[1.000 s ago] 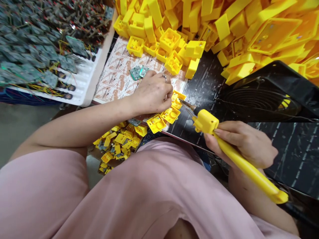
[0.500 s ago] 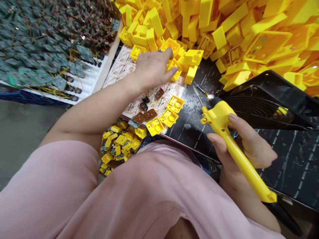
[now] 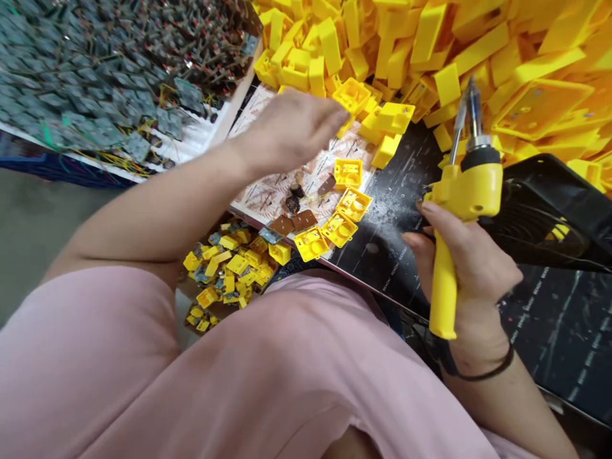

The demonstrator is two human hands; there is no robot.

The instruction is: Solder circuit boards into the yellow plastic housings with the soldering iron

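My right hand (image 3: 471,261) grips a yellow soldering gun (image 3: 444,274) by its handle. Its metal tip and thin feed tube point up, in front of the heap of yellow cases. My left hand (image 3: 296,131) is blurred over the patterned board, its fingertips close to an open yellow case (image 3: 352,95); whether they touch it I cannot tell. Below that hand, several small open yellow cases (image 3: 354,204) stand in a slanting row with metal contacts inside. Left of the row lie brown circuit boards (image 3: 304,220) and small round black parts with wires (image 3: 292,204).
A large heap of yellow cases (image 3: 444,83) fills the back. At the left, a white tray (image 3: 203,127) carries many wired circuit boards (image 3: 105,95). A black fan-like housing (image 3: 549,204) stands at the right. Below the table edge is a pile of small yellow parts (image 3: 234,264).
One more open yellow case now stands at the upper end of the row, and my left hand has drawn away from it. My right hand has swung the soldering gun more upright.
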